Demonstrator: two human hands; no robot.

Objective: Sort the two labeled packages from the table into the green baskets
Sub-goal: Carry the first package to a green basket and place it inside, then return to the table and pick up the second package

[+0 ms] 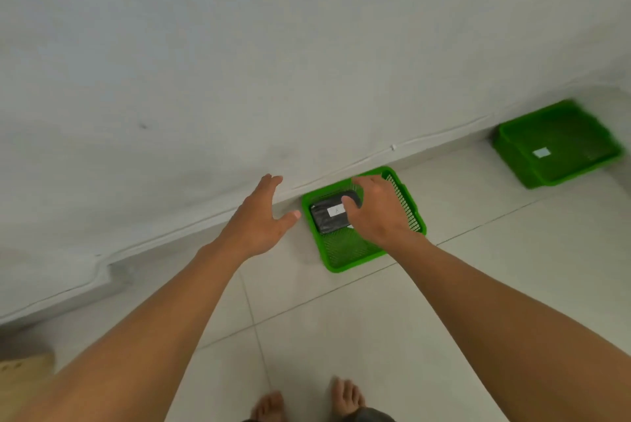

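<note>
— So where is the black package (333,213) sitting?

— Flat in the nearer green basket (345,251), pushed toward its far left corner, white label (336,210) facing up (the letter on it is too blurred to read). The near half of the basket's mesh floor is bare.

— And the hands?

— The right hand (375,213) is over the basket, fingers loosely spread and curved; its thumb overlaps the package's right end, but whether it presses or only hovers I cannot tell. It is not closed around anything. The left hand (259,217) hangs just outside the basket's left rim, palm open, fingers stretched apart, holding nothing.

— How is the basket placed?

— On the tiled floor (478,268), its far edge close against the foot of the white wall (239,63), turned a little askew to the tile lines.

— Room around it?

— Open tile on the near and right sides. A second green basket (580,135) sits well apart toward the right, also by the wall, with a small pale label (542,152) on its floor. Two bare feet (346,397) show at the bottom edge.
</note>
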